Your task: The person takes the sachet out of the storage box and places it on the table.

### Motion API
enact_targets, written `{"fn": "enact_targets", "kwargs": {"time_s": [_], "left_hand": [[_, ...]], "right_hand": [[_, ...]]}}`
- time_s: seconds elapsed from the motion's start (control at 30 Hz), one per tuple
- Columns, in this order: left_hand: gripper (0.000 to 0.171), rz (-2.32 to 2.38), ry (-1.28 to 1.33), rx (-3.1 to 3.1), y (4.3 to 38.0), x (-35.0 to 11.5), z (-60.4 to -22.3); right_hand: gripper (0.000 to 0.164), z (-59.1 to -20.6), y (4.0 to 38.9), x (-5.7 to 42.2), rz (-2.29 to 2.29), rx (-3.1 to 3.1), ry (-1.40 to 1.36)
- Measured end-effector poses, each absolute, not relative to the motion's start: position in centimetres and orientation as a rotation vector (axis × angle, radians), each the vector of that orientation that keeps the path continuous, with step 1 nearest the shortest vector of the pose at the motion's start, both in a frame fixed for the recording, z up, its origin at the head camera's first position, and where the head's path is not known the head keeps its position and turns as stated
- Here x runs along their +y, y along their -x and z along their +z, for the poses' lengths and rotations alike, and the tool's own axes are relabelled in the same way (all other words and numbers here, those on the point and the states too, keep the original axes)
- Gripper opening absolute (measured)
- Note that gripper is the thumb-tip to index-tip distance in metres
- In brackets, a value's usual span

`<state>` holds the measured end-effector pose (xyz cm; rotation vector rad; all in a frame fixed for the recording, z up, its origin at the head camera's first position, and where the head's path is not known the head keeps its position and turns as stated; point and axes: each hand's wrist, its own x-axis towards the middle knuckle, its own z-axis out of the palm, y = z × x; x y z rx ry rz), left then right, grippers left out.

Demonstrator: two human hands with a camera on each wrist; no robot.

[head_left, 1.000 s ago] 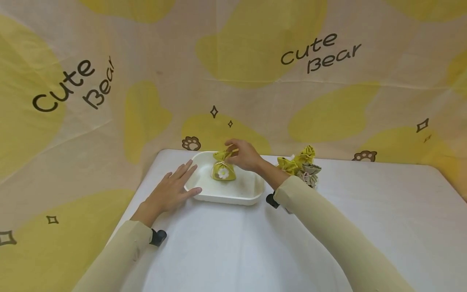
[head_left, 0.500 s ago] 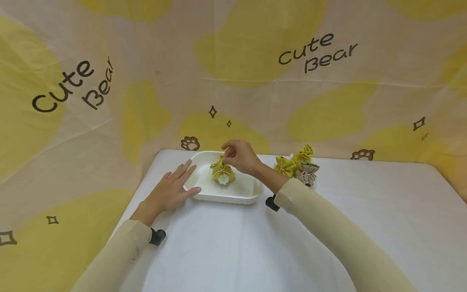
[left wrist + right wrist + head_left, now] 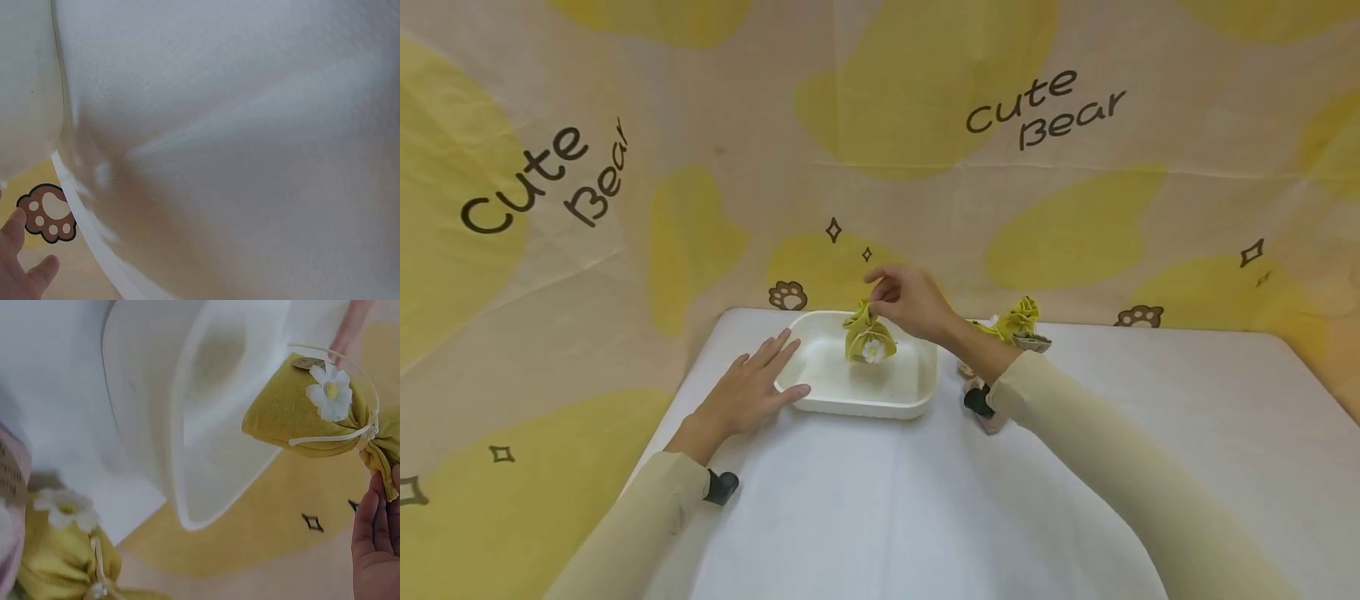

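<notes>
My right hand (image 3: 913, 304) pinches the gathered top of a yellow cloth drawstring pouch (image 3: 868, 340) bearing a white flower. The pouch (image 3: 306, 412) hangs above the white tray (image 3: 850, 407), and its cream cord dangles in the right wrist view. Fingers of that hand (image 3: 378, 544) show at the right edge there. Against the tray's left rim lies my left hand (image 3: 748, 396), its fingers straight and spread. Only a few fingertips (image 3: 44, 272) of it appear in the left wrist view, at the lower left.
Right of the tray stand more pouches, among them a yellow one (image 3: 1019, 315) and a grey one (image 3: 1032, 342), partly behind my right forearm. Another yellow pouch (image 3: 65, 556) shows nearby in the right wrist view. A patterned cloth backdrop (image 3: 925, 200) rises behind the white table (image 3: 850, 500).
My right hand takes hold of the pouch's top, which was standing in the tray, and lifts it up and slightly right. The left hand stays at the tray.
</notes>
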<state>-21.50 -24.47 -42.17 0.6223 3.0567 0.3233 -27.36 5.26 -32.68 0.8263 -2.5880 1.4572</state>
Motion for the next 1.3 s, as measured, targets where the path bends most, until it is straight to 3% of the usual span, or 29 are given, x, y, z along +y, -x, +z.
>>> {"fn": "enact_targets", "kwargs": {"time_s": [0.47,1.3], "left_hand": [[0.085,0.369,-0.629,3.061,21.4,-24.7,-42.5],[0.085,0.368,-0.625,3.062,21.4,-24.4,-42.3]], "right_hand": [[0.028,-30.7,29.3,10.8,1.4,-2.446,-0.667],[0.025,-33.0,30.3,16.0,1.318,-2.51,-0.374]]}}
